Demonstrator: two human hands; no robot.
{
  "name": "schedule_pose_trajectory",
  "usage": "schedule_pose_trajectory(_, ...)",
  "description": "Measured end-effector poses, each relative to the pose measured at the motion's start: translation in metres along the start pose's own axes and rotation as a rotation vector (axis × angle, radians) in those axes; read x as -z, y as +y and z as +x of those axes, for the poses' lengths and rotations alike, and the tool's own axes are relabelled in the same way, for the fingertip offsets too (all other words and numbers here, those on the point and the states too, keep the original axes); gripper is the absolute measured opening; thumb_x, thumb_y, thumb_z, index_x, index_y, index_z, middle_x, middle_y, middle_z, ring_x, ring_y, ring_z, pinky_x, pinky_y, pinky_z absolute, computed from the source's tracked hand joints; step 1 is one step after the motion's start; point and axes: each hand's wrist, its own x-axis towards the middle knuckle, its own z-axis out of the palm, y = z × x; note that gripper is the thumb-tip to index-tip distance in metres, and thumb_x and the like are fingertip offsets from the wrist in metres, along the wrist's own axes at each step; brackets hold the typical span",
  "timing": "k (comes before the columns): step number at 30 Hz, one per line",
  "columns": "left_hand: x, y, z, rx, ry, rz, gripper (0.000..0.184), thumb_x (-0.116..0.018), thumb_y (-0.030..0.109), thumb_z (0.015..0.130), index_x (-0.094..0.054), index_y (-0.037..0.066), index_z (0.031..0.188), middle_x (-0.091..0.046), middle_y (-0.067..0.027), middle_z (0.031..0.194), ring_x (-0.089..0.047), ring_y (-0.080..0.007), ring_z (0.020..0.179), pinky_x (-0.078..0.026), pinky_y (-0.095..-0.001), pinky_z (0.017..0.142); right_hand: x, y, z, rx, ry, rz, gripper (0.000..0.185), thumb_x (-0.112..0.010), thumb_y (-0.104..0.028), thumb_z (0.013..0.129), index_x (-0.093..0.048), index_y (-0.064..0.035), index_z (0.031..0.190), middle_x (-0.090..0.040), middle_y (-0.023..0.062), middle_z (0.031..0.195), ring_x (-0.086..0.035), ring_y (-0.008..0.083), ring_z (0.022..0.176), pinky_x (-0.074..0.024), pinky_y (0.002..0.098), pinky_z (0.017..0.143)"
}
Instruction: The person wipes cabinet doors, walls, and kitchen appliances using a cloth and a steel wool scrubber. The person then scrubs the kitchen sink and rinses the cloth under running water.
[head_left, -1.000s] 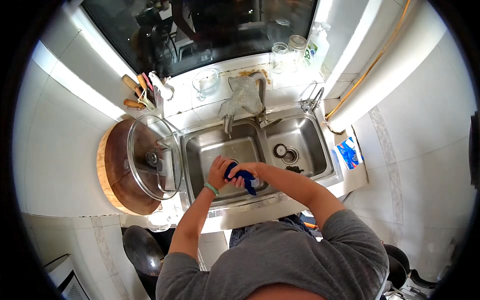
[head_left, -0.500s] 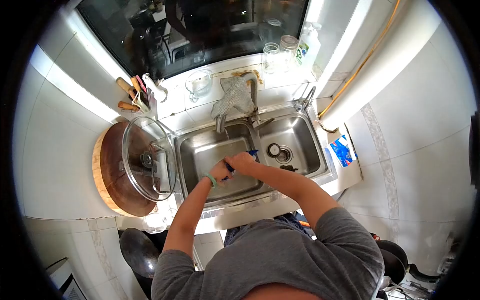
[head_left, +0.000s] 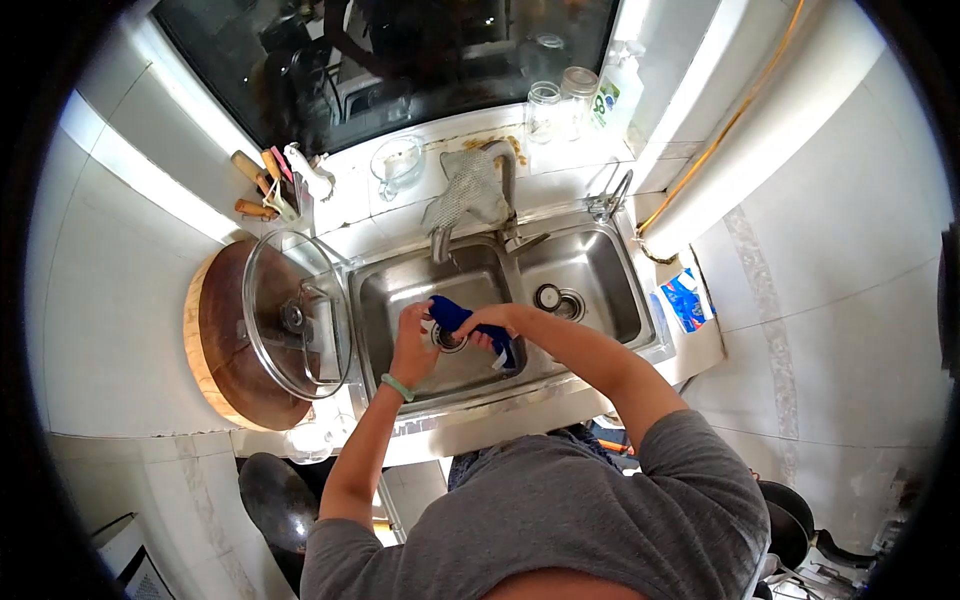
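Observation:
Over the left sink basin [head_left: 390,290], a dark blue cloth [head_left: 452,314] is stretched between both hands. My left hand [head_left: 414,340], with a pale green bangle at its wrist, pinches the cloth's left end between thumb and fingertips. The middle of the cloth is in the grip of my right hand [head_left: 489,322], and its other end hangs down with a small white patch at the tip. Below the hands a drain [head_left: 449,341] shows in part. A grey mesh cloth [head_left: 468,187] lies draped over the faucet behind them.
A round wooden board [head_left: 215,340] with a glass lid [head_left: 290,384] stands left of the sink. Behind are a glass cup [head_left: 397,165], jars [head_left: 543,113] and a soap bottle [head_left: 617,95]. A blue packet [head_left: 684,300] lies at the right.
The hands were bunched together on the blue cloth; now they are farther apart, the left hand moved left, and the cloth is spread out between them.

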Motion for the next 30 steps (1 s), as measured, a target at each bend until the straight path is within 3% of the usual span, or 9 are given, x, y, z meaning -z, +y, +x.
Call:
schedule_pose_trajectory(2, -0.004, 0.001, -0.005, -0.178, 0.063, 0.081, 0.071, -0.068, -0.007, 0.055, -0.046, 0.014, 0.119, -0.038, -0.0124, 0.122, -0.045, -0.0319, 0.107, -0.043, -0.0358, 0.082, 0.002, -0.001, 0.004, -0.076, -0.219, 0.171, 0.019, -0.061, -0.024, 0.084, -0.051, -0.009, 0.078, -0.039, -0.0063, 0.053, -0.033, 0.0025, 0.042, -0.0278, 0.0176, 0.039)
schedule_pose_trajectory(4, -0.004, -0.003, -0.005, -0.48, 0.285, 0.61, 0.054, -0.067, 0.001, 0.06, -0.054, 0.014, 0.11, -0.038, -0.012, 0.122, -0.045, -0.0329, 0.107, -0.043, -0.0403, 0.083, -0.004, -0.001, 0.005, -0.13, -0.504, 0.254, 0.021, -0.058, -0.028, 0.086, -0.051, -0.0082, 0.083, -0.036, -0.0067, 0.052, -0.032, 0.0029, 0.042, -0.0256, 0.0183, 0.038)
schedule_pose_trajectory(8, 0.004, -0.008, 0.022, -0.702, 0.194, 0.213, 0.039, -0.063, 0.006, 0.063, -0.057, 0.012, 0.101, -0.048, -0.0126, 0.109, -0.049, -0.0338, 0.102, -0.043, -0.0443, 0.083, -0.034, -0.002, 0.0, -0.133, -0.595, 0.129, 0.022, -0.058, -0.028, 0.086, -0.051, -0.0074, 0.086, -0.032, -0.0069, 0.052, -0.029, 0.0044, 0.042, -0.0245, 0.0196, 0.039)
schedule_pose_trajectory(13, 0.011, -0.022, 0.034, -0.688, -0.104, 0.607, 0.036, -0.058, 0.01, 0.069, -0.051, 0.007, 0.104, -0.053, -0.0082, 0.094, -0.054, -0.0274, 0.087, -0.05, -0.0336, 0.066, -0.021, -0.003, 0.011, 0.043, -0.255, -0.24, 0.018, -0.063, -0.023, 0.081, -0.055, -0.0074, 0.074, -0.038, -0.0055, 0.052, -0.035, 0.0063, 0.044, -0.0285, 0.0225, 0.039)
schedule_pose_trajectory(18, 0.0, -0.003, 0.04, -0.236, -0.384, 0.769, 0.034, -0.058, 0.009, 0.071, -0.048, 0.008, 0.103, -0.059, -0.0159, 0.081, -0.061, -0.0327, 0.067, -0.05, -0.0396, 0.06, -0.008, -0.01, 0.033, 0.297, 0.539, -1.373, 0.016, -0.062, -0.016, 0.073, -0.058, -0.0012, 0.073, -0.06, 0.0095, 0.065, -0.056, 0.0219, 0.054, -0.0448, 0.0347, 0.049)
schedule_pose_trajectory(20, -0.007, -0.006, 0.044, -0.037, -0.407, 0.702, 0.044, -0.059, 0.01, 0.069, -0.046, 0.007, 0.111, -0.062, -0.0184, 0.081, -0.062, -0.0341, 0.074, -0.05, -0.0436, 0.065, -0.005, -0.005, 0.036, 0.561, 0.762, -1.401, 0.038, -0.064, -0.021, 0.07, -0.054, -0.0041, 0.103, -0.062, 0.0187, 0.078, -0.062, 0.035, 0.07, -0.0491, 0.0434, 0.063)
schedule_pose_trajectory(22, -0.012, -0.005, 0.047, 0.147, -0.414, 0.529, 0.033, -0.057, 0.008, 0.071, -0.046, -0.002, 0.1, -0.06, -0.0236, 0.08, -0.059, -0.0394, 0.076, -0.047, -0.046, 0.063, -0.013, -0.008, 0.028, 0.517, 0.904, -1.473, 0.051, -0.059, -0.019, 0.075, -0.043, -0.01, 0.123, -0.063, 0.017, 0.078, -0.063, 0.0328, 0.073, -0.05, 0.0419, 0.065)
schedule_pose_trajectory(28, -0.024, -0.02, 0.037, 0.413, -0.237, -0.038, 0.034, -0.061, 0.005, 0.066, -0.048, -0.001, 0.096, -0.057, -0.0139, 0.068, -0.056, -0.0273, 0.057, -0.044, -0.0371, 0.05, -0.02, -0.019, 0.021, 0.399, 0.847, -1.861, 0.067, -0.054, -0.018, 0.081, -0.023, -0.0272, 0.14, -0.063, 0.0124, 0.074, -0.063, 0.0281, 0.069, -0.0496, 0.0381, 0.063)
schedule_pose_trajectory(30, -0.023, -0.017, 0.031, 0.704, -0.324, -0.577, 0.034, -0.06, -0.004, 0.063, -0.048, 0.004, 0.094, -0.053, -0.0074, 0.066, -0.049, -0.0199, 0.046, -0.036, -0.031, 0.037, -0.017, -0.015, 0.025, 0.468, 0.876, -1.924, 0.067, -0.054, -0.02, 0.082, -0.022, -0.0296, 0.14, -0.063, 0.0103, 0.073, -0.063, 0.0256, 0.066, -0.0495, 0.0362, 0.059)
